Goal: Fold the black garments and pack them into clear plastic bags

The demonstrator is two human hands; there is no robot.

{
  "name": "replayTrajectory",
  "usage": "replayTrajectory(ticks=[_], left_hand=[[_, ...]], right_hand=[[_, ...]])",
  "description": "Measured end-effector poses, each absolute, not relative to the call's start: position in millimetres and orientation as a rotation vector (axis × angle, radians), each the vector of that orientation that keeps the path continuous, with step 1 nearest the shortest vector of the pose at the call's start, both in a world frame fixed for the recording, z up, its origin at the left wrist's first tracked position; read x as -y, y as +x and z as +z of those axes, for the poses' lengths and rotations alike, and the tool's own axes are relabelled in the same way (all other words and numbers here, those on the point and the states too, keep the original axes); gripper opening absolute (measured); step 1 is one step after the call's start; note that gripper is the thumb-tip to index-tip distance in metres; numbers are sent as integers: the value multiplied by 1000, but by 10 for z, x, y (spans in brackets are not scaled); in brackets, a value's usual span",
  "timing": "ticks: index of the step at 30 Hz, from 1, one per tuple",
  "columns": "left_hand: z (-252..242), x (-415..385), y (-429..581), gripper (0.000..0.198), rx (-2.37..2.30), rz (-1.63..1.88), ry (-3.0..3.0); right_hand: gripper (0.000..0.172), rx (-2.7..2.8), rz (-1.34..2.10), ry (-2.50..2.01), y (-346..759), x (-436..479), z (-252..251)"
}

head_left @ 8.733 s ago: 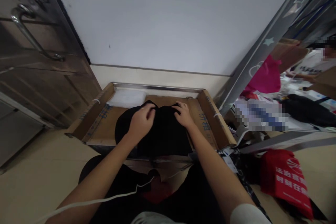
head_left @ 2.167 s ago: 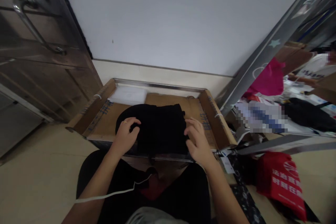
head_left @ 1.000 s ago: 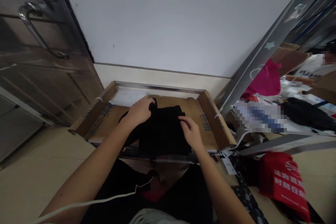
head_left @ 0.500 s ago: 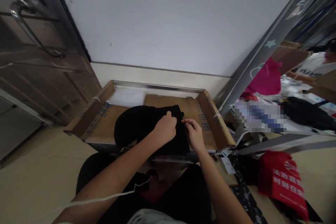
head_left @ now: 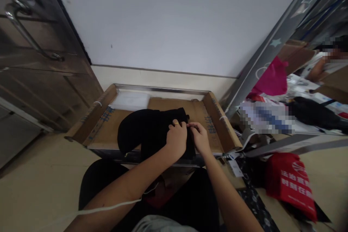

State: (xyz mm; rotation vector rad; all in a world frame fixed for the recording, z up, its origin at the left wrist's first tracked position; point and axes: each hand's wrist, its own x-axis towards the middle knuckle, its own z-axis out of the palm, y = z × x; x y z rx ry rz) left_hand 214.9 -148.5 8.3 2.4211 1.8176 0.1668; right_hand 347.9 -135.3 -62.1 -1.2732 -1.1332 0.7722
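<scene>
Fingers [head_left: 195,126] nearly closed: left hand [head_left: 176,139], right hand [head_left: 201,137] seemingly pinch black cloth [head_left: 153,127] at three o'clock, probably aligning before smoothing.

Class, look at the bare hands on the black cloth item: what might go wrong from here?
The limp black cloth item reaches the front edge of the shallow brown cardboard-lined tray, so it might slip off.
The thin white cable crosses the left forearm and could snag.
The left hand and right hand are close together at the item's right edge, so they may hinder each other.
</scene>
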Motion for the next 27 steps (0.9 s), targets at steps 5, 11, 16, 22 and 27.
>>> replayTrajectory(ticks=[5, 11, 16, 22, 27], left_hand=[[74, 1453, 2175, 42, -1825, 164, 2415], [306, 1257, 1851, 62, -1595, 237, 2238], [613, 992, 1382, 54, -1407, 691, 2136], [784, 1154, 1420, 41, -1302, 859, 2164], [677, 1397, 1549, 35, -1118, 718, 2109]], right_hand=[[18, 1139, 770, -1292, 3501, 1325, -651], [17, 1098, 674, -1312, 3441, 1384, -483], [31, 790, 1094, -1075, 3222, 1429, -156], [57, 532, 1750, -867, 2855, 1433, 139], [52, 458, 1632, -815, 2735, 1426, 109]])
